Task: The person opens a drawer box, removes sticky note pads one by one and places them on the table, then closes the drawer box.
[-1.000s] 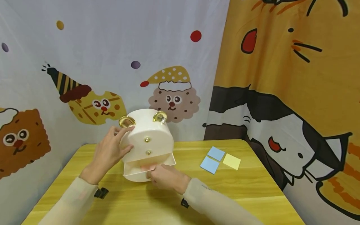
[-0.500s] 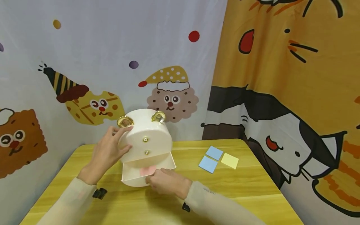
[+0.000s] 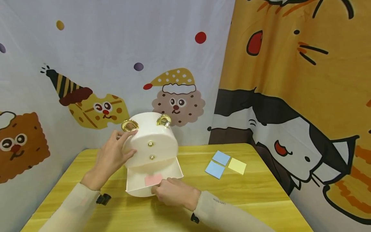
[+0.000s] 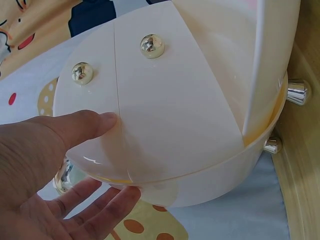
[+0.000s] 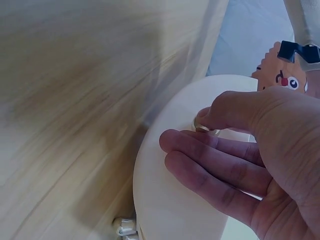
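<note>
A white rounded desktop drawer box (image 3: 165, 146) with gold ring ears and gold knobs stands on the table. Its bottom drawer (image 3: 134, 182) is pulled out toward me, and a pink sticky note pad (image 3: 153, 179) lies inside. My left hand (image 3: 111, 154) steadies the box at its left side; in the left wrist view the thumb presses the front while the fingers touch the side. My right hand (image 3: 176, 193) is at the drawer's front, where the right wrist view has thumb and finger pinching a small gold knob (image 5: 201, 127), partly covered.
To the right of the box, two blue sticky note pads (image 3: 214, 169) and a yellow pad (image 3: 237, 166) lie flat on the wooden table (image 3: 261, 193). A cartoon-printed curtain (image 3: 174, 38) hangs right behind the table's back edge.
The bottom drawer has slid farther out toward me with my right hand at its front, baring more of the pink pad. My left hand keeps its place on the box.
</note>
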{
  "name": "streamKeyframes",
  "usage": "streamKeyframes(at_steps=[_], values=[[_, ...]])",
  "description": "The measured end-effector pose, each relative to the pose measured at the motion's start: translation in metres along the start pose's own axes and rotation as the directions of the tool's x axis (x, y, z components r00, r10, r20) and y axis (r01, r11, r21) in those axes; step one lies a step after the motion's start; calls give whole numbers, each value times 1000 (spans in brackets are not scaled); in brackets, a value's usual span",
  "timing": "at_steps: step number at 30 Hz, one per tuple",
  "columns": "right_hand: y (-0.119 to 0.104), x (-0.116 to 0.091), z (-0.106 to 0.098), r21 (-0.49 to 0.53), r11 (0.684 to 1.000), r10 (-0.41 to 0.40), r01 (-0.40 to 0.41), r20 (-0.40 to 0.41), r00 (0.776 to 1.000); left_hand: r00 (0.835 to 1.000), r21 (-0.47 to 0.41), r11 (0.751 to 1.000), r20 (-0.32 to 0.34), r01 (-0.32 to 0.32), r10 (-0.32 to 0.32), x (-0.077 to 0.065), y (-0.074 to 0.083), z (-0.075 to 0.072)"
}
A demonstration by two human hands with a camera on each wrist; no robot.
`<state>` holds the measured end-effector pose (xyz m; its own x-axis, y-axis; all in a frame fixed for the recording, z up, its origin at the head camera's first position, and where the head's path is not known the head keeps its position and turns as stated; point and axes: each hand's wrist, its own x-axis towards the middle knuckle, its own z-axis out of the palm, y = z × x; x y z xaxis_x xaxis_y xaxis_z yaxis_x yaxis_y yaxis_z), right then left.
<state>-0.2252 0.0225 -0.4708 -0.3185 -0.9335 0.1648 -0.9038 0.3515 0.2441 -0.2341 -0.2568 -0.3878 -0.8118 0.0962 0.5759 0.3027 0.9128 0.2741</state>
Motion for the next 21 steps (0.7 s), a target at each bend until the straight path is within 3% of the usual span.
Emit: streamKeyframes(at_steps=[21], values=[[-12, -13, -6, -43, 999, -20, 21, 19, 1000, 1000, 9, 1000, -18, -21, 21, 0, -3, 2]])
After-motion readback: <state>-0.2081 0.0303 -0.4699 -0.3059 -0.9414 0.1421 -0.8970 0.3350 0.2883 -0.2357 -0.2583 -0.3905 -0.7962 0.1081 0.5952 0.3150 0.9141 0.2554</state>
